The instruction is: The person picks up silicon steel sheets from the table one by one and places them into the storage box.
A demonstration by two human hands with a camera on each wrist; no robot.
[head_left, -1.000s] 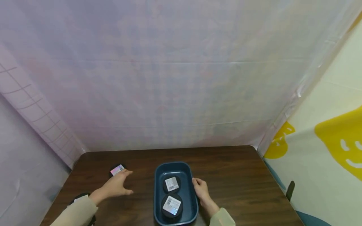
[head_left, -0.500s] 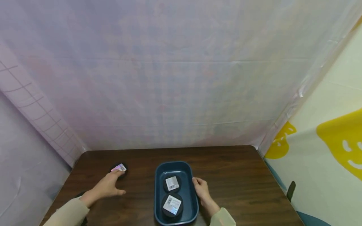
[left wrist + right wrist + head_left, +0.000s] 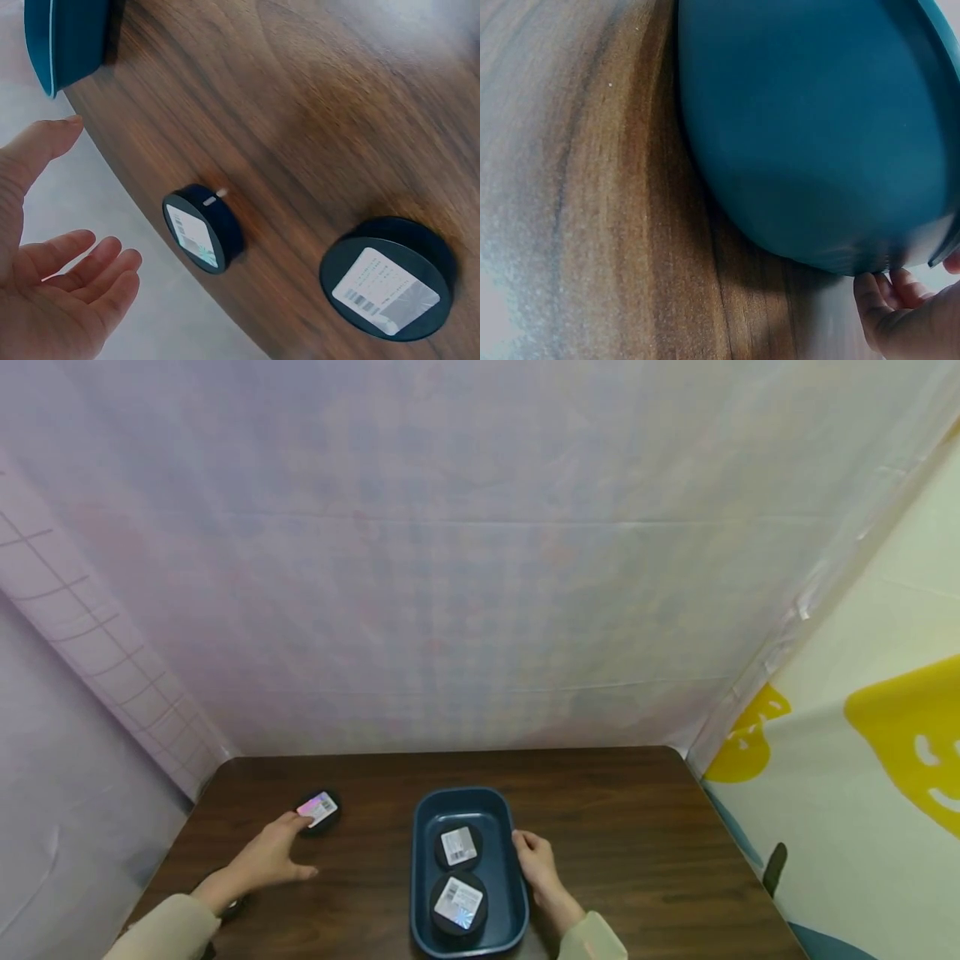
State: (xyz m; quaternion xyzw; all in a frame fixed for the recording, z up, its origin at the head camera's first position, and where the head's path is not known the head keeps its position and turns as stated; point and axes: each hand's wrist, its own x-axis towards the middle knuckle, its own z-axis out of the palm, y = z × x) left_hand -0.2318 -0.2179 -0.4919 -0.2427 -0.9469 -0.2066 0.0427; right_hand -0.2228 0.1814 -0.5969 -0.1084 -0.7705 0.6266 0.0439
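Left hand (image 3: 266,857) shifted leftward, loosely spread, right hand (image 3: 537,867) gripping blue tray (image 3: 496,847)

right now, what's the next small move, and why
Probably ease the left hand to the black disc nearer the table's edge in the left wrist view: that hand holds nothing, while the right hand holds the tray, with two labelled discs already inside.

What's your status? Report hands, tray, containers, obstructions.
Left hand at a labelled black round container, contact unclear. Right hand pinching dark blue tray at right edge. Two labelled containers inside. Left wrist partly hides another container.
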